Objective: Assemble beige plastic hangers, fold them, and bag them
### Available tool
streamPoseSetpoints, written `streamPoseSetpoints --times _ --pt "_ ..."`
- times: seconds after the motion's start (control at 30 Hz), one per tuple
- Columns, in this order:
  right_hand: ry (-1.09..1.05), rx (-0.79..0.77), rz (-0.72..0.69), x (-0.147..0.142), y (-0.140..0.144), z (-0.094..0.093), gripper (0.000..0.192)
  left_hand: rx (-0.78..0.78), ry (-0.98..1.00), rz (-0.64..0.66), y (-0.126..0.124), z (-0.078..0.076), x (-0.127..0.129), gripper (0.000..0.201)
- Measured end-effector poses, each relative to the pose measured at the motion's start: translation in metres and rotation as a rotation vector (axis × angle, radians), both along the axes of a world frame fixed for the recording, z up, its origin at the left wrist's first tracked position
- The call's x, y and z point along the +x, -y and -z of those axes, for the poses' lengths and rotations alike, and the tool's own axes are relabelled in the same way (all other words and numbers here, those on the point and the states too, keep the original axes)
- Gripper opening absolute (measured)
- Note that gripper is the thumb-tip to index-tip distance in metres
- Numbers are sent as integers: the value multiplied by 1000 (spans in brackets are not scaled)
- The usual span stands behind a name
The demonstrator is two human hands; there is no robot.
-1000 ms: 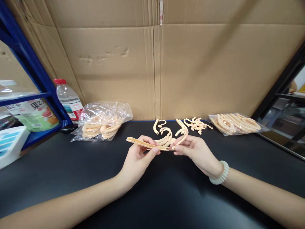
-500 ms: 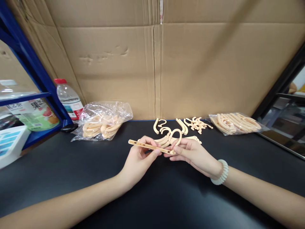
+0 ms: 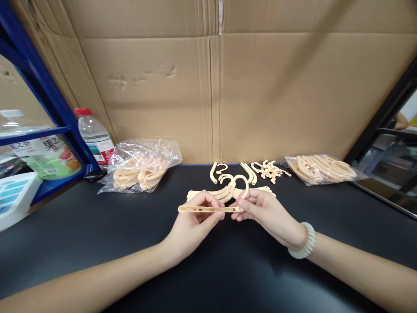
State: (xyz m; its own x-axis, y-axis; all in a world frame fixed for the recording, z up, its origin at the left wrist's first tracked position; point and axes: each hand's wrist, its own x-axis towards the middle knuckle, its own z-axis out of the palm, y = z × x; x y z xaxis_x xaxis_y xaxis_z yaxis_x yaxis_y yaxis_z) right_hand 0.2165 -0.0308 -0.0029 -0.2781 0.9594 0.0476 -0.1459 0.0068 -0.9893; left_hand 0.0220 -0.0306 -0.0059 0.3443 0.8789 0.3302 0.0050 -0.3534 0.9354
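1. One left hand (image 3: 190, 224) is pinching a beige bar (image 3: 186, 209) right of its middle, fingers closed.
2. Right hand (image 3: 269, 211) is pinching a curved hook (image 3: 246, 187) near its base, fingers closed; base is touching bar's 3 o'clock end, can't tell if seated.
3. Both pieces are being held over black surface (image 3: 208, 269), between 5 and 6 o'clock from view centre.
4. From hands, beige stack (image 3: 215, 192) is lying at 12, small loose hooks (image 3: 269, 170) at 2.

Single head-worn view, forward and down over black tabletop (image 3: 224, 265)
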Motion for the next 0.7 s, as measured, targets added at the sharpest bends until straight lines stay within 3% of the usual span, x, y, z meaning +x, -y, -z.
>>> streamPoseSetpoints --times 0.7 --pt "136 152 96 -8 5 4 23 2 -16 9 1 0 1 15"
